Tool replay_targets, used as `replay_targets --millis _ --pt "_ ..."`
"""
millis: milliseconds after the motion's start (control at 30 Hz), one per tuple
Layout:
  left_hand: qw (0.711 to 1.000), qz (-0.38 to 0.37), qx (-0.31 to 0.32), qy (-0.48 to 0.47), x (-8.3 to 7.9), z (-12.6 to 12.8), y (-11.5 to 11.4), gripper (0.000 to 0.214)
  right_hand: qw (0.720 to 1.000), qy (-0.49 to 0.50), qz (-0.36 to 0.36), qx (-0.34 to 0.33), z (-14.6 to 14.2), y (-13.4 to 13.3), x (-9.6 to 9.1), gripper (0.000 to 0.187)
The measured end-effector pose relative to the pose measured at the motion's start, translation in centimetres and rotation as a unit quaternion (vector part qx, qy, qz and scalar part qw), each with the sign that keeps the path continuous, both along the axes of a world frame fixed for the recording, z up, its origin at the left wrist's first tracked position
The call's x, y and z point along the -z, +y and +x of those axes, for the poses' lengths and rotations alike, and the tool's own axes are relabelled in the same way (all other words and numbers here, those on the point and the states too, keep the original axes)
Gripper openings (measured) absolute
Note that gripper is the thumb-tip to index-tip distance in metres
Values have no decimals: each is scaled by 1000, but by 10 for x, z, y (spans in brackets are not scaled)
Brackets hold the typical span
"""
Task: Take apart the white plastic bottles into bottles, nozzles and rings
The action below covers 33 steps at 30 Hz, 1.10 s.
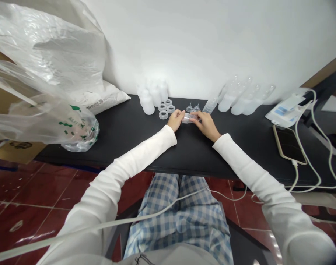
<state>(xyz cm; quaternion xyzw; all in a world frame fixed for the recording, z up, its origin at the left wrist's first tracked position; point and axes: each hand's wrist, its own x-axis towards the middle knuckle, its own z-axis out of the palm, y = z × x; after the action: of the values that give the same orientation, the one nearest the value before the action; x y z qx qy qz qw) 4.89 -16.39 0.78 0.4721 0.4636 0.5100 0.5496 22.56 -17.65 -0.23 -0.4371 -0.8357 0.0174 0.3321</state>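
My left hand: pinching clear plastic cap
My right hand: pinching its other end
Cap step: handling it, twelve o'clock, I think
Next: likely steady pinching

Both hands hold a clear piece; rings nearby.

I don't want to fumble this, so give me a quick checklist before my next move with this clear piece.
1. Clear piece held by left hand and right hand: ok.
2. Clear piece free of cracks: cannot tell, too small.
3. Rings in view: ok, grouped on the black table.
4. Phone away from both hands: ok, over at the right.
5. Space in front of the lap free of cables: not ok, a white cable crosses there.
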Motion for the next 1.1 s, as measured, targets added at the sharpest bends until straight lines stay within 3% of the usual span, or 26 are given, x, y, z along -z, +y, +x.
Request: replay_targets --millis 133,200,300,500,800,967,1100 --pt "999 -49 4 -17 -4 -4 2 43 992 -76 79 -56 -3 -5 -4 28" --pt "998 -45 8 -31 -5 -5 2 44 987 -111 100 -64 -3 -7 -7 33" --pt "999 -30 14 -39 -4 -5 2 45 980 -150 113 -69 3 -9 -9 40" --pt "1000 -18 9 -4 2 -3 3 43 967 -210 122 -79 6 -12 -9 38" --pt "1000 11 2 7 3 1 -2 44 994 -48 98 -23 0 -14 -9 46" --pt "999 40 24 20 1 1 -8 40 998 -21 51 38 3 -7 -6 44" --pt "999 38 20 27 3 1 -7 37 999 -35 30 24 3 -6 -6 41"
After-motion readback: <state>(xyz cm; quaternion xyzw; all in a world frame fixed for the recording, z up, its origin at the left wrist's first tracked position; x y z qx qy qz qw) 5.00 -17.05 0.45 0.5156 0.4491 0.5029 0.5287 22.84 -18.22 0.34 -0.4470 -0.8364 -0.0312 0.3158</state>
